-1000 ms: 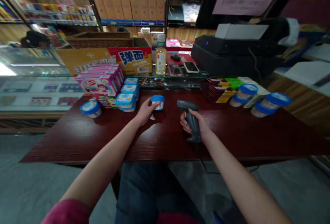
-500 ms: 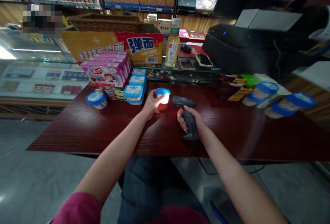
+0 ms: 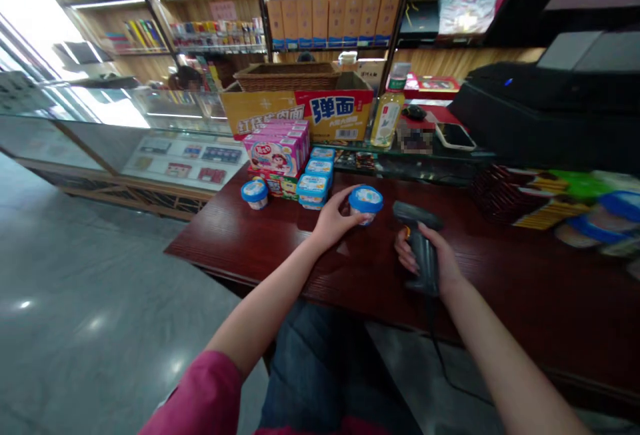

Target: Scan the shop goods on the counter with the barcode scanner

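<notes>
My left hand (image 3: 334, 221) is closed round a small blue-lidded cup (image 3: 366, 200), held just above the dark red wooden table (image 3: 260, 248). My right hand (image 3: 434, 258) grips the handle of a dark grey barcode scanner (image 3: 419, 238), whose head points left toward the cup. The scanner's cord runs down off the table's near edge. A short way left of the held cup stand stacked blue-lidded tubs (image 3: 315, 183), and another single cup (image 3: 255, 192) sits further left.
Pink boxes (image 3: 277, 148) and a yellow-red carton (image 3: 300, 111) stand behind the tubs. A bottle (image 3: 387, 113), a phone (image 3: 455, 136) and a black register (image 3: 540, 111) are at the back right. Stacked packets (image 3: 505, 191) and blurred blue-lidded cups (image 3: 600, 221) lie right. A glass counter (image 3: 125, 135) lies left.
The view has swung to the left. My left hand still holds the cup beside the scanner; the scanner's light on the cup half a second ago is gone.
</notes>
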Motion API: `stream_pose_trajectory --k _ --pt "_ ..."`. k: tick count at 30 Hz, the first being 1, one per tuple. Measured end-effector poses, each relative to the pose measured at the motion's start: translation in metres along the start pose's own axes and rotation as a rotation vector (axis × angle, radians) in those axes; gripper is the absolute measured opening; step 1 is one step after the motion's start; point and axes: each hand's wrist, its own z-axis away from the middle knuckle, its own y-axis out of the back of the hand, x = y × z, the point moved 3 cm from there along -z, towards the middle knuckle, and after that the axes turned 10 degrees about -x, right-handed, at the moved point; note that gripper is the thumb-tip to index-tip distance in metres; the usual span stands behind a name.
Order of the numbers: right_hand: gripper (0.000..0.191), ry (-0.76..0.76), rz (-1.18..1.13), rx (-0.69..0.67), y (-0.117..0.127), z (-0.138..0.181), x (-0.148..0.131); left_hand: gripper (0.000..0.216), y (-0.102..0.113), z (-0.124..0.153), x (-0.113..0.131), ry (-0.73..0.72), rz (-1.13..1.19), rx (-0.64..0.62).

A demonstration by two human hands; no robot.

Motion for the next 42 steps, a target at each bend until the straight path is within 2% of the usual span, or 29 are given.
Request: stream_pose_trajectory --k 2,4,8,12,14,16,25,32,42 --pt "0.037 -0.011 0.006 0.025 -0.002 0.002 0.000 0.073 0.012 0.023 0.022 -0.055 -0.104 0.000" --pt "0.036 -0.009 0.027 0.055 -0.005 0.003 -0.001 0.073 0.032 0.046 0.042 -0.081 -0.193 0.053" --pt "0.035 0.003 0.097 0.114 -0.013 0.005 -0.005 0.069 0.097 0.077 0.066 -0.064 -0.310 0.321" --pt "0.035 -0.031 0.159 0.146 -0.017 0.004 -0.007 0.069 0.168 0.084 0.064 -0.080 -0.411 0.606" --pt "0.035 -0.048 0.170 0.162 -0.017 0.004 -0.006 0.069 0.192 0.081 0.057 -0.085 -0.423 0.652" --pt "0.035 -0.055 0.181 0.170 -0.018 0.004 -0.006 0.066 0.206 0.077 0.049 -0.078 -0.407 0.656" --pt "0.036 -0.073 0.198 0.209 -0.020 0.004 -0.005 0.063 0.214 0.064 0.032 -0.041 -0.480 0.684" --pt "0.036 -0.060 0.190 0.203 -0.020 0.004 -0.006 0.067 0.219 0.068 0.025 -0.001 -0.484 0.637" --pt "0.033 -0.019 0.084 0.153 -0.014 0.003 -0.004 0.070 0.211 0.067 0.022 0.039 -0.509 0.680"
